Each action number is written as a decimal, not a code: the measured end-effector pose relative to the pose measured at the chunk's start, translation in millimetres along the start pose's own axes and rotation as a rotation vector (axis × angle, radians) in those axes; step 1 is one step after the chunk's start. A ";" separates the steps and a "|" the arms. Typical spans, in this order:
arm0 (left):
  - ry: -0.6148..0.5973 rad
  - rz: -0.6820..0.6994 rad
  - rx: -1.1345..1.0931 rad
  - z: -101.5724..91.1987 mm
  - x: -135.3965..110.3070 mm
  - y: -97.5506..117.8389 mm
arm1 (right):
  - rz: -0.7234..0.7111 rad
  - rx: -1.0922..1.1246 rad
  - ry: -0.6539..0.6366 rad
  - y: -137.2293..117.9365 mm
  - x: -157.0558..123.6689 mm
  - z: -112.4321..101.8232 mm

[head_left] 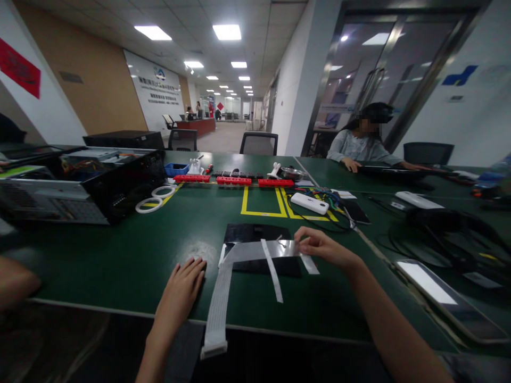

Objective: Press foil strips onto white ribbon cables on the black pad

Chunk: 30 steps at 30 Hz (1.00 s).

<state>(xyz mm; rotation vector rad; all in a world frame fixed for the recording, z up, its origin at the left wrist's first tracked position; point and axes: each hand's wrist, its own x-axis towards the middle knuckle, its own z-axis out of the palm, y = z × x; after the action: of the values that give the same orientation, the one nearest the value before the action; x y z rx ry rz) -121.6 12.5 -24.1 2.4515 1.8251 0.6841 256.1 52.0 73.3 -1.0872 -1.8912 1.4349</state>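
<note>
A pale flat ribbon cable [220,298] bends over a black flat panel [243,232] on the green table. Its connector [214,349] hangs past the table's front edge. From the bend, the glossy stretch of cable runs rightward to my right hand [321,247], whose thumb and fingers pinch its end above the panel's right side. A narrow white strip [272,274] crosses the cable and lies partly over the table. Below my right fingers a short pale strip [310,264] sticks out. My left hand [184,284] rests flat on the table, left of the cable, fingers stretched out and holding nothing.
An opened computer case [91,186] stands at the left, near white rings [149,205]. Red racks [233,181] line the back. A white device [309,203] and wires lie behind my right hand; a phone [447,298] is at the right. Another person [363,141] sits across.
</note>
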 end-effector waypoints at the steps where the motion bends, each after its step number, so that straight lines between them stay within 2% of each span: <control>1: -0.004 0.001 0.003 0.6 0.0 -0.7 | 0.051 -0.022 -0.067 1.5 1.7 -0.4; 3: -0.003 0.000 0.008 2.0 -0.1 -1.8 | 0.129 -0.074 -0.150 5.8 5.6 -0.7; 5: 0.008 -0.002 0.005 3.1 -0.2 -2.2 | 0.170 -0.118 -0.167 11.7 9.8 -0.8; 13: 0.004 -0.004 0.012 3.9 1.2 -3.9 | 0.257 -0.183 -0.114 31.8 18.3 -1.7; 16: 0.035 0.014 0.064 -0.2 4.6 2.6 | 0.269 -0.178 -0.105 33.1 19.0 -2.2; 19: 0.069 0.108 0.077 -9.7 8.2 27.7 | 0.270 -0.174 -0.106 32.5 19.2 -2.5; 23: 0.055 0.320 0.055 -17.3 11.5 81.2 | 0.287 -0.181 -0.100 32.6 19.5 -3.0; 26: -0.011 0.407 0.051 -9.8 15.0 111.2 | 0.281 -0.195 -0.094 34.4 19.9 -3.2; 30: -0.071 0.371 0.081 9.3 21.2 121.7 | 0.271 -0.203 -0.090 36.2 20.3 -3.0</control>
<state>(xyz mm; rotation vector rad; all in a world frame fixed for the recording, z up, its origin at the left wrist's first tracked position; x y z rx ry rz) -2.8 -4.8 6.5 2.8613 1.4124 0.5312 257.8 74.7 38.6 -1.4436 -2.0497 1.4808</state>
